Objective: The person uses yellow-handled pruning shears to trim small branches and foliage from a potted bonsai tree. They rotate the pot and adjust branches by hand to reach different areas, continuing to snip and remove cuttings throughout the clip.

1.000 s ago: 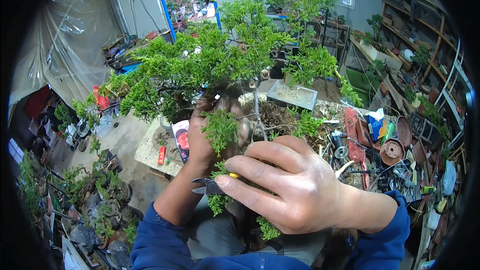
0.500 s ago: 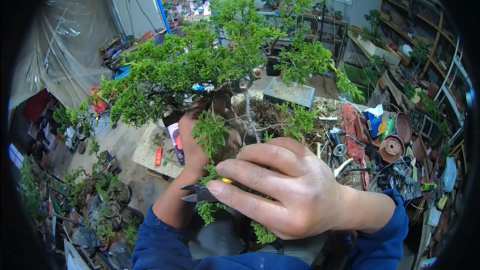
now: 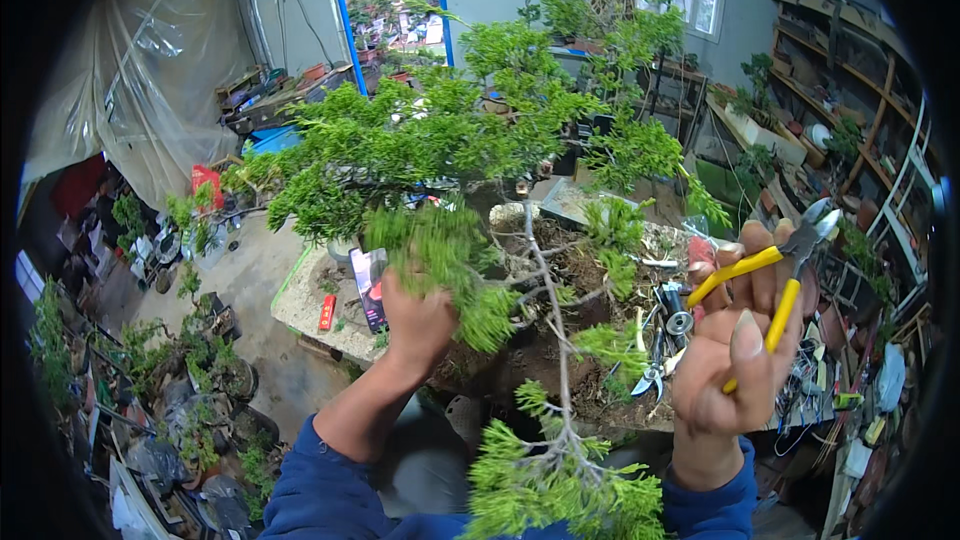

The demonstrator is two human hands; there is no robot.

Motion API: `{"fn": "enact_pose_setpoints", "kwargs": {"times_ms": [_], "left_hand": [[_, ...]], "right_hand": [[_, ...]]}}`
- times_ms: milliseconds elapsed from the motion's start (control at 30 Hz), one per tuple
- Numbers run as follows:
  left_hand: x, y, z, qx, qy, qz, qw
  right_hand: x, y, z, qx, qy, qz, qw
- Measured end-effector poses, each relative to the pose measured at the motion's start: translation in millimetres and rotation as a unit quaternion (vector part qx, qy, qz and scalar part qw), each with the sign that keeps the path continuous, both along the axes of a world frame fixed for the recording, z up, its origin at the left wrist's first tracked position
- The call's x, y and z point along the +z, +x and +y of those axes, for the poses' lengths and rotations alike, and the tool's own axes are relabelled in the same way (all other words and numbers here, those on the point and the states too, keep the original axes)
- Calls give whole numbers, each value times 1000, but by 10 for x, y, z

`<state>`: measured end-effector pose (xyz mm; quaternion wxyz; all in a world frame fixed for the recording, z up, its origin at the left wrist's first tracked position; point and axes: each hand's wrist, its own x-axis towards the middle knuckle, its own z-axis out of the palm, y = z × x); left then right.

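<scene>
A bushy juniper-like tree [image 3: 440, 130] with bright green foliage spreads in front of me. My left hand [image 3: 418, 325], left of the trunk area, has its fingers closed around a leafy sprig [image 3: 435, 245] that is smeared by motion; whether it is still joined to the tree I cannot tell. A long bare branch [image 3: 548, 305] runs down toward me and ends in a leafy tuft [image 3: 560, 480] near my lap. At the right, my right hand [image 3: 725, 370] is turned palm up, holding yellow-handled cutting pliers [image 3: 782, 315]. Their handles are spread and the metal jaws point up and away, apart from the foliage.
Soil and roots [image 3: 570, 270] lie under the tree on the worktable [image 3: 310, 285]. A red box [image 3: 327, 312] and a printed package [image 3: 368, 285] sit at its left. Shears [image 3: 648, 378], a metal can [image 3: 679, 323] and clutter fill its right. Potted plants [image 3: 215, 370] crowd the left floor.
My right hand has swung away to the right with the pliers, turning palm up. My left hand now shows in front of the foliage with a sprig. The long branch is now in plain view.
</scene>
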<state>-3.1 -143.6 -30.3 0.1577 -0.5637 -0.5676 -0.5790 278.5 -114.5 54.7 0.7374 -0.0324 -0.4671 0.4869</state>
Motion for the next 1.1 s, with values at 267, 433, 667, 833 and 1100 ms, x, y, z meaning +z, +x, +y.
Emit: {"fn": "enact_pose_setpoints", "kwargs": {"times_ms": [267,433,667,833,1100], "left_hand": [[386,108,-268,-65,-88,-111,988],[318,32,-278,-207,-109,-333,914],[225,-125,-190,-437,-51,-501,745],[303,-100,-201,-509,-18,-566,649],[424,140,-104,-529,-6,-636,562]], "right_hand": [[-679,-188,105,258,-207,-156,931],[-674,-387,92,335,-186,-277,881],[-457,-692,-92,322,-193,-314,872],[-414,-744,-190,307,-204,-287,884],[-617,-679,-297,329,-226,-241,885]]}}
